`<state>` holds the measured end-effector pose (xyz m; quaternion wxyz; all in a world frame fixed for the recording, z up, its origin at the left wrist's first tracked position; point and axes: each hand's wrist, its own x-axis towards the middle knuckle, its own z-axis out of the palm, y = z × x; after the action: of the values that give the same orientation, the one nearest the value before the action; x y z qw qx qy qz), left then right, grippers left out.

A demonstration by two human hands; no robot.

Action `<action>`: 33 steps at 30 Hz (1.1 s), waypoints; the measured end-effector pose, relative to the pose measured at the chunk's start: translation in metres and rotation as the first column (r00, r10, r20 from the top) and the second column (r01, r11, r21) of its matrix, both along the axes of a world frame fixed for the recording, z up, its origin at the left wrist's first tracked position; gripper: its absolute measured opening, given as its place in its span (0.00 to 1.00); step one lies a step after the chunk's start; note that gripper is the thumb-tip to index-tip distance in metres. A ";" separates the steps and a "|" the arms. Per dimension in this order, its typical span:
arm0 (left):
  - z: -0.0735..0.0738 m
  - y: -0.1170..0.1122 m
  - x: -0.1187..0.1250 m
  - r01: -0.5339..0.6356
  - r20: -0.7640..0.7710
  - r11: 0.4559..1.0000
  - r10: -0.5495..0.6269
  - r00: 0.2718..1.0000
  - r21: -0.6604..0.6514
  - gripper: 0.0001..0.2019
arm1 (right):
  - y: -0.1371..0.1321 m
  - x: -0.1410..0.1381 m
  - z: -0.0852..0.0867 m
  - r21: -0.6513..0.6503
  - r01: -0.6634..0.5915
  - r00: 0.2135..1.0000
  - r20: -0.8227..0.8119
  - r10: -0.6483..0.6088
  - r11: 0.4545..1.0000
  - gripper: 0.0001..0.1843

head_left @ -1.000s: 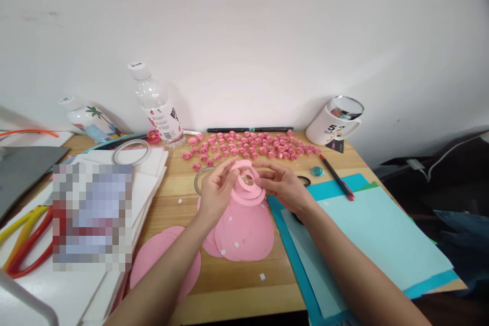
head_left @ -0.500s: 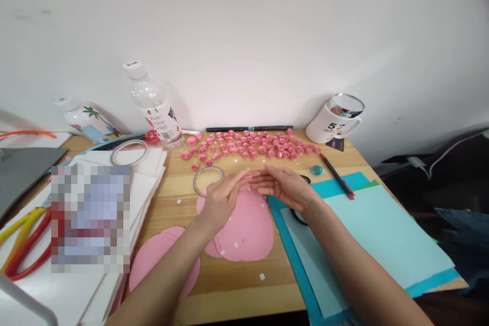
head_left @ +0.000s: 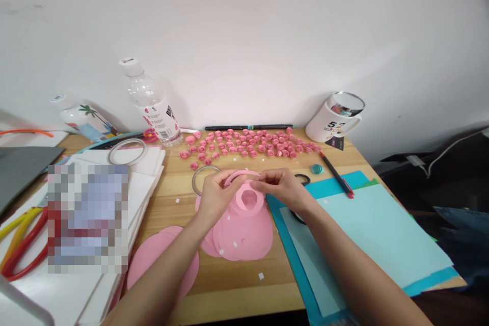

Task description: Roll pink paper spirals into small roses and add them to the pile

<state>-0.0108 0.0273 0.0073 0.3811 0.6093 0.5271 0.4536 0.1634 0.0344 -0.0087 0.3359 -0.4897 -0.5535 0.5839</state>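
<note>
Nearest to me, a loose pink disc (head_left: 164, 260) lay on the table (head_left: 237, 290), with a stack of pink discs (head_left: 244, 234) just beyond it. Both hands worked right above that stack. The left hand (head_left: 214, 198) was closed in a pinch, thumb and forefinger on the outer strip of a pink paper spiral (head_left: 248, 197). The right hand (head_left: 284, 188) pinched the same strip from the other side. The coil sat between the two sets of fingertips, touching both and about equally near each. Its open middle faced up toward me, and the free strip arched left to right from one pinch to the other. Blue paper sheets (head_left: 374, 234) lay under the right forearm.

Half a second before, the hands had been flat, palm against palm with fingers straight, and the spiral was hidden between them. Now the fingers had curled and the coil showed again, lower than it had sat a full second back.

Beyond the hands lay a clear tape ring (head_left: 195, 179), then a spread of small pink paper roses (head_left: 248, 145). A black pen (head_left: 248, 127), a mug (head_left: 334, 122) and a bottle (head_left: 153, 107) lay along the wall.
</note>
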 end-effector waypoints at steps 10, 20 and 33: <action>-0.003 0.003 0.000 -0.036 0.104 0.998 0.040 0.994 -0.042 0.02 | 0.001 0.001 -0.002 -0.034 -0.135 0.988 0.076 0.137 0.990 0.18; -0.002 0.001 -0.002 0.007 0.237 0.982 0.039 0.971 -0.190 0.04 | 0.005 0.000 -0.009 -0.028 0.097 0.995 -0.034 -0.098 0.995 0.19; -0.008 0.002 -0.002 0.016 0.266 0.977 0.042 0.963 -0.212 0.04 | 0.000 -0.002 -0.007 0.075 -0.084 0.996 -0.038 0.087 0.994 0.16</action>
<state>-0.0124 0.0295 -0.0010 0.5089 0.4943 0.5199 0.4759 0.1613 0.0341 -0.0154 0.3395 -0.4409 -0.5880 0.5870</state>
